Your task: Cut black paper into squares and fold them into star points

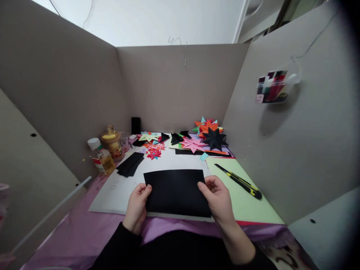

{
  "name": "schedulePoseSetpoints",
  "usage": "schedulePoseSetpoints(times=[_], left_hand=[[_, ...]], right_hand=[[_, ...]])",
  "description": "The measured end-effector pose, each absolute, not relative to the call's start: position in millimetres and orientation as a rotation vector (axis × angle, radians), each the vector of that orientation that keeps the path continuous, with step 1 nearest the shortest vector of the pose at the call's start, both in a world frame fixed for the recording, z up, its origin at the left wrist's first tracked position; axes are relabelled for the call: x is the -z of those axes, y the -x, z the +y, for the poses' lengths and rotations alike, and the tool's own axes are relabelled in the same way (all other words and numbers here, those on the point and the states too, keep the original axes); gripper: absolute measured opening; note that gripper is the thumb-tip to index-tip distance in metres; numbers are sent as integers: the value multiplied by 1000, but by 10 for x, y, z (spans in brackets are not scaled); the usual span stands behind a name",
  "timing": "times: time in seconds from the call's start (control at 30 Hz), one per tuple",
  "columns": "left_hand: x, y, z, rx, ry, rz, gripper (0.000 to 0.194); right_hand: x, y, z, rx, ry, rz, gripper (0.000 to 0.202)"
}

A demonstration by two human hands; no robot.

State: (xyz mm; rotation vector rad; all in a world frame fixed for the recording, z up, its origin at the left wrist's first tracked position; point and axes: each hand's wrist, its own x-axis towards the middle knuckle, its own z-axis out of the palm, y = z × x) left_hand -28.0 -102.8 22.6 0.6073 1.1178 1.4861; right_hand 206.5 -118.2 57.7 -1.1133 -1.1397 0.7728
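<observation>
A rectangular sheet of black paper (176,193) is held up in front of me, over the near edge of a white board (107,198). My left hand (137,202) pinches its left edge, thumb on the front face. At the right edge, my right hand (219,197) grips it the same way, and its other fingers are behind the sheet. Smaller black paper pieces (131,164) lie in a fanned stack beyond my left hand. To the right of my right hand, a black and yellow utility knife (239,182) rests on pale green paper (253,206).
Folded paper stars stand at the back, among them a black star (215,139) and a pink star (193,144). A capped bottle (104,159) and a brown jar (113,144) stand at the left. Grey partitions (180,86) enclose the table. A plastic cup (277,84) hangs on the right wall.
</observation>
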Motion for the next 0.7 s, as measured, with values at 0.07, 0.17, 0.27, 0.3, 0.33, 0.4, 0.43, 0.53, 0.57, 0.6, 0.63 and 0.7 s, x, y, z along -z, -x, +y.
schedulePoseSetpoints(times=[0.07, 0.17, 0.27, 0.3, 0.33, 0.4, 0.43, 0.53, 0.57, 0.6, 0.63, 0.7], left_hand=[[-233, 275, -1032, -1487, -603, 1118, 42], [-240, 269, -1035, -1487, -601, 1121, 42], [-244, 267, -1032, -1486, -603, 1121, 42], [-245, 268, -1031, -1485, -604, 1121, 42], [-244, 270, -1030, -1484, -606, 1120, 43], [-240, 274, -1032, -1481, -610, 1121, 42], [-236, 276, -1034, -1479, -612, 1121, 42], [-218, 281, -1038, -1472, -617, 1120, 41], [-211, 281, -1038, -1471, -619, 1118, 41], [-206, 282, -1036, -1469, -622, 1117, 41], [-201, 282, -1034, -1467, -624, 1116, 41], [-194, 284, -1030, -1461, -627, 1114, 41]], right_hand=[[-561, -2056, -1171, -724, 1064, -1108, 23], [-533, -2056, -1172, -644, 1038, -1100, 27], [-508, -2075, -1187, -593, 1073, -1162, 18], [-503, -2083, -1191, -580, 1086, -1189, 16], [-500, -2092, -1195, -568, 1096, -1213, 16], [-498, -2108, -1200, -543, 1106, -1245, 17], [-499, -2115, -1202, -532, 1111, -1255, 18], [-504, -2130, -1208, -511, 1122, -1278, 21], [-504, -2133, -1209, -508, 1123, -1285, 22], [-504, -2135, -1210, -505, 1123, -1290, 23], [-502, -2136, -1211, -503, 1121, -1292, 23], [-500, -2137, -1211, -500, 1120, -1289, 24]])
